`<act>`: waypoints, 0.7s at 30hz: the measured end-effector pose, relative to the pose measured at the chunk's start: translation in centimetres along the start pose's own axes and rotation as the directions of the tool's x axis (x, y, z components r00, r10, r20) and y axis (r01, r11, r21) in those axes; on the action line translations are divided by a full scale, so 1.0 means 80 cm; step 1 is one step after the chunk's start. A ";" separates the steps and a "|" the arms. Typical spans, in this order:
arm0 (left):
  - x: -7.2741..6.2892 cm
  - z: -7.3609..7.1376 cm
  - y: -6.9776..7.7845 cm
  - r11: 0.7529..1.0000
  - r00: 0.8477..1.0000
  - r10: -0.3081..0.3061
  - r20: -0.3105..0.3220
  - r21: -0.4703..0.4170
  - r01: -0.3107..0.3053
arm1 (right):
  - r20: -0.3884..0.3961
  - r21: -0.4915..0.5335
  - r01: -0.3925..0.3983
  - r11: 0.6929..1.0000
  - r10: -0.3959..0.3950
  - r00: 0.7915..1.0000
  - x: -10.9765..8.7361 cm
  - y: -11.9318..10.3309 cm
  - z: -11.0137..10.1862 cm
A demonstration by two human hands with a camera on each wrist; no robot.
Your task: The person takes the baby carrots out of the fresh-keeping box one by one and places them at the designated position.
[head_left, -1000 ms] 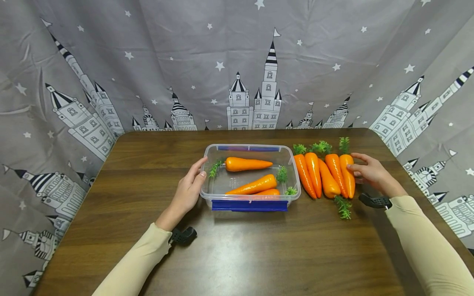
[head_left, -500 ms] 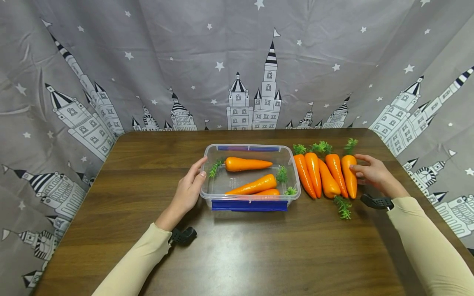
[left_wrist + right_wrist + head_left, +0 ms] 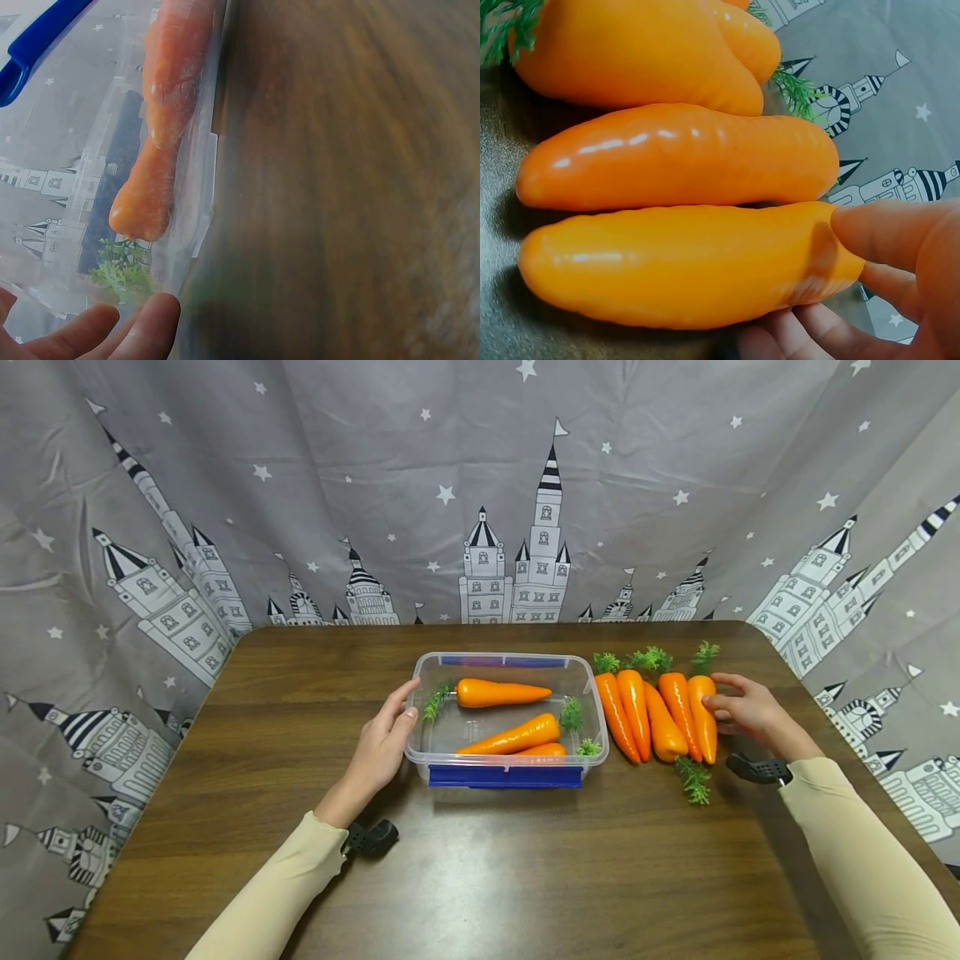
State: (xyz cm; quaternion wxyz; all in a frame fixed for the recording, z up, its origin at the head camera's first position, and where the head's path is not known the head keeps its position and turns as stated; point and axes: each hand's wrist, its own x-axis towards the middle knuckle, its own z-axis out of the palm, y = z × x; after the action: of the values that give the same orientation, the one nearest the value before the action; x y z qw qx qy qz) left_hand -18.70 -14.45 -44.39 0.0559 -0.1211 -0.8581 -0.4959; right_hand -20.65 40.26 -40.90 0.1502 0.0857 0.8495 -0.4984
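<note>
My left hand (image 3: 378, 743) rests against the left end of a clear plastic container (image 3: 420, 764), its fingers lying straight along the wall. In the left wrist view, its thumb (image 3: 150, 330) touches the clear wall near a green carrot top (image 3: 124, 270). Inside the container lie three orange carrots, one carrot (image 3: 502, 693) at the back. At the right, my right hand (image 3: 753, 714) pinches the thick end of the rightmost carrot (image 3: 703, 718). In the right wrist view, the thumb presses this carrot (image 3: 682, 270) from above, while the other fingers sit along its outer side, partly hidden.
Several more carrots lie side by side between the container and my right hand, including one carrot (image 3: 663, 727) with its leaves toward me. Blue clips (image 3: 506, 777) hang at the container's long sides. A grey castle-print curtain (image 3: 450, 485) stands behind the wooden table (image 3: 480, 877).
The rightmost carrot shifted slightly right with my right hand, then came back left against its neighbour. My left hand and the container have stayed in place.
</note>
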 end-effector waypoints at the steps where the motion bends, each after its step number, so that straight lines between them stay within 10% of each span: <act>1: 0.000 0.000 0.000 1.000 1.000 0.001 0.000 -0.001 -0.001 | -0.002 0.003 0.000 1.000 0.000 1.000 0.000 0.001 -0.001; 21: 0.000 0.000 0.000 1.000 1.000 0.007 -0.003 -0.016 -0.007 | -0.136 -0.132 0.029 0.991 -0.047 0.990 -0.003 -0.025 -0.015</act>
State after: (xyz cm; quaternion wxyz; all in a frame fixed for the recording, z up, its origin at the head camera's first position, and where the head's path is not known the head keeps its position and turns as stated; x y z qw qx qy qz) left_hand -18.70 -14.43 -44.43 0.0580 -0.1235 -0.8536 -0.5028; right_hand -21.20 40.35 -38.57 0.0864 0.0939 0.8899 -0.4380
